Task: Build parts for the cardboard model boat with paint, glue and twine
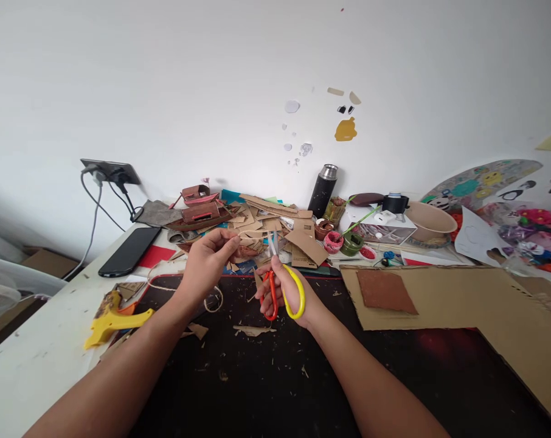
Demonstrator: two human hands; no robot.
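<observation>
Scissors [274, 247], probably stiff, sit by their handles [303, 297] in the right hand [288, 289], while the left hand [211, 257] pinches a thin strip [257, 232] — likely light, bendy, best held near its end — beside the scissors, cardboard scraps [247, 218] beyond.

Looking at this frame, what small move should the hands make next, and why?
Probably close the metal scissors with red and yellow handles on the thin, pale tan strip: the left hand pinches it, its far end reaches the blades, and the right hand grips the handles.
</observation>
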